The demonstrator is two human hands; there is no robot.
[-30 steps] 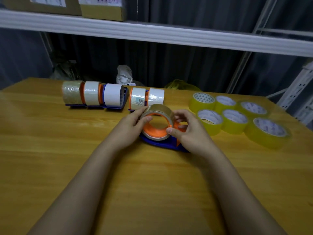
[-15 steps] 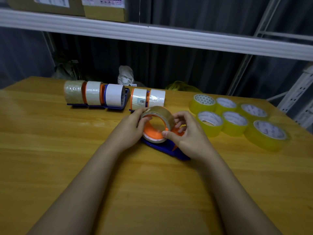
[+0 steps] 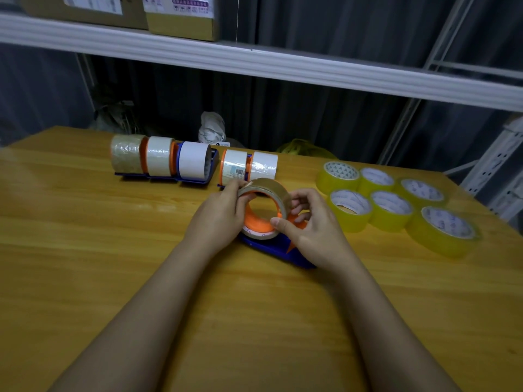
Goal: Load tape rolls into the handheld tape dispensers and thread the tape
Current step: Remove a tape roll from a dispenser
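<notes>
- Head view: the person's left hand (image 3: 219,215) grips the brown tape roll (image 3: 266,209) on its left side, thumb hooked over the rim, fingers curled round the back.
- The right hand (image 3: 310,226) pinches the roll's right edge, thumb on the near rim, fingers curled behind it.
- The roll stands tilted on the orange hub of a blue dispenser (image 3: 278,248) (its base lies on the wooden table (image 3: 85,264), partly under the right wrist).
- Behind, near the far edge, a row of loaded dispensers (image 3: 192,164) stands side by side.
- To the right, six yellow tape rolls (image 3: 393,200) lie flat in a cluster, touching one another.
- Above, a white shelf (image 3: 283,67) carries cardboard boxes (image 3: 181,17).
</notes>
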